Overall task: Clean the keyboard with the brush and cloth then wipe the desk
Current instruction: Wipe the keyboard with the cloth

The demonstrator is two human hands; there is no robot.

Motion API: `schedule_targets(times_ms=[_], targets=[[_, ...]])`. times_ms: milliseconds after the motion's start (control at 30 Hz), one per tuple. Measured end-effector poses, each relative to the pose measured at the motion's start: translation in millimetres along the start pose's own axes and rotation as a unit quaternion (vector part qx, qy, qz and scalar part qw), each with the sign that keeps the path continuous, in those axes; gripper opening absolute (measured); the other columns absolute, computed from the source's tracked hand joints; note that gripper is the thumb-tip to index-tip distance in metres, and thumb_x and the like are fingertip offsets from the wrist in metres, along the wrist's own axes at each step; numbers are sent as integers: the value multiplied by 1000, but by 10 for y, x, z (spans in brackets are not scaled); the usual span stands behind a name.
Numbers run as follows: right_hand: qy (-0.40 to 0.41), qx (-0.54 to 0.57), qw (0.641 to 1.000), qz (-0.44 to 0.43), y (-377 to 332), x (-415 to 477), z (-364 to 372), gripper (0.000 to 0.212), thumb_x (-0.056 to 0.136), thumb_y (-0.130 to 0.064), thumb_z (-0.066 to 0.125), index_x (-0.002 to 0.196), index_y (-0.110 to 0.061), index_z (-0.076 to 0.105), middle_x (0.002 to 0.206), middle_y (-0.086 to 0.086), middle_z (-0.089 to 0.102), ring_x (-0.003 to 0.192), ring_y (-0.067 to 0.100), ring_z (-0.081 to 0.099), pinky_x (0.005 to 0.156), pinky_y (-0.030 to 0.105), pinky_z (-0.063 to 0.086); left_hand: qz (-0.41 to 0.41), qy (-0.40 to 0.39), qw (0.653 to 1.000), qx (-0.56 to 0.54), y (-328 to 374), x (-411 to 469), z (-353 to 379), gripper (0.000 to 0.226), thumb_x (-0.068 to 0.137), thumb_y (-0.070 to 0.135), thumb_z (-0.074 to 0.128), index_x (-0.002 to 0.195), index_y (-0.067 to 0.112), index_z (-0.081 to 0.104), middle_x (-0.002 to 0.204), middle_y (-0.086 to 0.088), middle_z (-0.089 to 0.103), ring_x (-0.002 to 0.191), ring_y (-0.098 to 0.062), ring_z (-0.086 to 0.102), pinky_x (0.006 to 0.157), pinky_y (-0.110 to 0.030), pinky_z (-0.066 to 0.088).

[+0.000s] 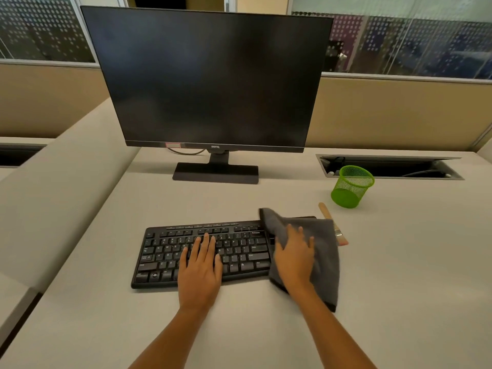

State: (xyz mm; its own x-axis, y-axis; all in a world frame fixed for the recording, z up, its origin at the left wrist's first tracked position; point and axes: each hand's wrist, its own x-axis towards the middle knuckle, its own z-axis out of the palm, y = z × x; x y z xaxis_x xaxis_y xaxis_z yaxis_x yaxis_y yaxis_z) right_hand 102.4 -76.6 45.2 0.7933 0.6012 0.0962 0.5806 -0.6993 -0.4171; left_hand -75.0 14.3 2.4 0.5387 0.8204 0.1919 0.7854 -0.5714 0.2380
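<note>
While my left hand (201, 265) lies flat on the middle keys of the black keyboard (165, 251), fingers straight and close together to steady it, my right hand (294, 258) presses the grey cloth (323, 251) onto its right end, fingers slightly spread. The keyboard sits on the near middle of the desk (399, 262), long axis left to right. Just right of it the brush (325, 211) lies idle, partly under the cloth, wooden handle pointing far, bristles near. I judge the brushing done, the cloth wipe under way, and the desk not yet wiped.
</note>
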Motion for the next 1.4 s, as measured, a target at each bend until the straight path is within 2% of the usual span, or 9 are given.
schedule_targets(times_ms=[167, 367, 533, 633, 733, 867, 1067, 1200, 1400], targets=[[-149, 43, 956, -248, -374, -175, 156, 51, 95, -32, 46, 144, -24, 34, 150, -1, 37, 141, 15, 28, 119, 29, 12, -1, 1, 1000, 4, 1, -7, -26, 63, 99, 38, 8, 128, 8, 54, 131, -11, 56, 126, -24, 48, 108, -44, 30], [-32, 51, 995, -75, -624, 143, 225, 29, 93, -29, 49, 118, -16, 57, 120, 5, 60, 117, 24, 50, 104, 37, 40, -2, 3, 1000, 4, 6, -4, -22, 56, 97, 35, 16, 135, 10, 48, 140, -6, 48, 130, -22, 43, 108, -40, 22], [-156, 107, 944, -269, -1048, -7, 357, 30, 93, -29, 47, 117, -16, 58, 118, 4, 61, 108, 23, 55, 88, 34, 46, 15, 9, 1000, 2, -4, -8, -39, 56, 99, 31, 14, 124, 7, 58, 125, -12, 60, 121, -26, 52, 105, -42, 27], [-150, 52, 940, -303, -920, 174, 240, 26, 91, -21, 50, 115, -17, 58, 117, 2, 60, 104, 21, 55, 85, 35, 49, 10, 18, 1000, -6, -7, -7, -39, 50, 94, 30, 25, 123, 8, 59, 125, -10, 60, 122, -24, 52, 106, -42, 28], [-93, -25, 972, -215, -596, 372, 104, 21, 88, -11, 54, 106, -15, 62, 108, 3, 63, 99, 22, 58, 81, 37, 52, 4, 10, 1000, -4, -4, -7, -39, 52, 96, 32, 22, 132, 8, 51, 136, -8, 52, 129, -22, 44, 108, -41, 23], [-66, -119, 986, -98, -359, 508, -27, 27, 93, -15, 49, 119, -13, 55, 125, 4, 56, 116, 26, 45, 89, 35, 40, -1, -2, 1000, 2, -14, -8, -26, 59, 99, 36, 9, 136, 11, 46, 141, -6, 46, 133, -20, 39, 111, -42, 25], [-93, -101, 973, -186, -1058, 210, 248, 34, 92, -13, 49, 126, -12, 50, 132, 7, 48, 121, 28, 39, 95, 39, 37, 5, 4, 1000, -7, -4, 6, -9, 60, 99, 34, 7, 133, 8, 50, 138, -8, 50, 130, -22, 43, 109, -43, 28], [-111, -95, 954, -263, -1286, 120, 349, 34, 96, -18, 46, 129, -14, 49, 137, 6, 45, 123, 27, 38, 98, 40, 36, 19, 7, 1000, -14, -2, 7, -44, 51, 96, 29, 22, 129, 8, 55, 133, -9, 54, 127, -25, 47, 105, -42, 24], [-80, -125, 980, -133, -700, 434, 114, 35, 92, -14, 50, 128, -13, 51, 134, 6, 48, 121, 26, 41, 97, 38, 38, 7, -9, 1000, -17, -20, -5, -46, 58, 99, 34, 11, 134, 9, 49, 139, -7, 49, 131, -22, 42, 108, -45, 34]])
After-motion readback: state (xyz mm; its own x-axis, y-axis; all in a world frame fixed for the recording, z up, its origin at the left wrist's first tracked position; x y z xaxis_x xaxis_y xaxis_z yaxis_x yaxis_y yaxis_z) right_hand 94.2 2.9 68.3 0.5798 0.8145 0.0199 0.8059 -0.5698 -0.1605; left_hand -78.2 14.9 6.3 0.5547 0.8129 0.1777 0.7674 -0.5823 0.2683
